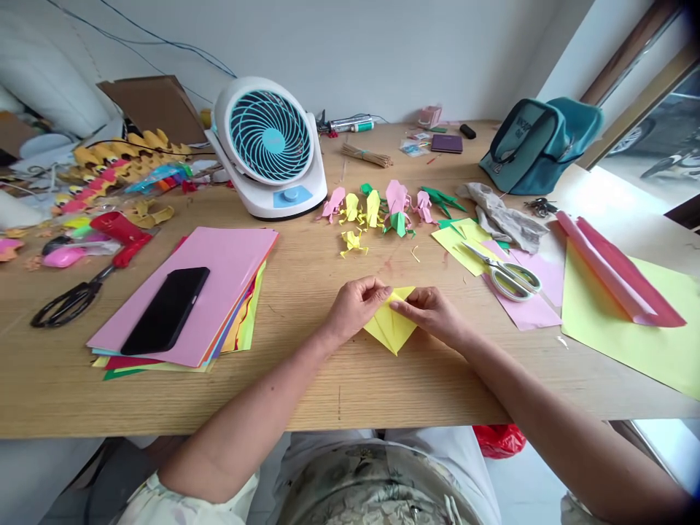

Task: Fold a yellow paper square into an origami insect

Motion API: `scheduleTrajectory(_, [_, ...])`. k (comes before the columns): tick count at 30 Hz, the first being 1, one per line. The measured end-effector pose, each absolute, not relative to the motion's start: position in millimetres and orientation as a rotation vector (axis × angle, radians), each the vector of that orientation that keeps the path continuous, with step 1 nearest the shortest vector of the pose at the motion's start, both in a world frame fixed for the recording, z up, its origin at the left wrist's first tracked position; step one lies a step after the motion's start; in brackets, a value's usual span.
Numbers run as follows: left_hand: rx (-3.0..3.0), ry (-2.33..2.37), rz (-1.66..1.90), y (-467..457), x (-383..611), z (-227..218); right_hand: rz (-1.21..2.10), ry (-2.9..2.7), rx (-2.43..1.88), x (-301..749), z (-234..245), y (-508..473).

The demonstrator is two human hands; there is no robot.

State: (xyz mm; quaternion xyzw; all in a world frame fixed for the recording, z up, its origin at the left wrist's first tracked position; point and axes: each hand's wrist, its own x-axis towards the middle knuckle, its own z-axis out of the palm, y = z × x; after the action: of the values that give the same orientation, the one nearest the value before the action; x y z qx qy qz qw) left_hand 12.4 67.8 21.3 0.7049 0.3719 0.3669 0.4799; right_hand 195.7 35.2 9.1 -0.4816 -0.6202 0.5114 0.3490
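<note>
A folded yellow paper (391, 328) lies on the wooden table (339, 386) right in front of me, its point toward me. My left hand (355, 305) pinches its upper left edge with curled fingers. My right hand (432, 312) presses and pinches the upper right edge, fingertips meeting the left hand's near the paper's top. Beyond them stand several small folded paper figures (383, 208) in pink, yellow and green.
A stack of coloured sheets (219, 292) with a black phone (167, 308) lies at left, black scissors (68, 300) beyond it. A white fan (267, 146) stands at the back. White-handled scissors (506, 273) rest on paper at right, near a teal bag (539, 142) and red rolled paper (617, 273).
</note>
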Motion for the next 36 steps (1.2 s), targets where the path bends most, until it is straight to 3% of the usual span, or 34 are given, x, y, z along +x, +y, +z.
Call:
scheduleTrajectory(10, [1.877,0.961,1.056,61,16,27,1.424,-1.601,-1.23,195,18,29])
scheduleTrajectory(36, [1.82,0.89,0.972,69,10,26,1.647,-1.679,-1.092,208,24,30])
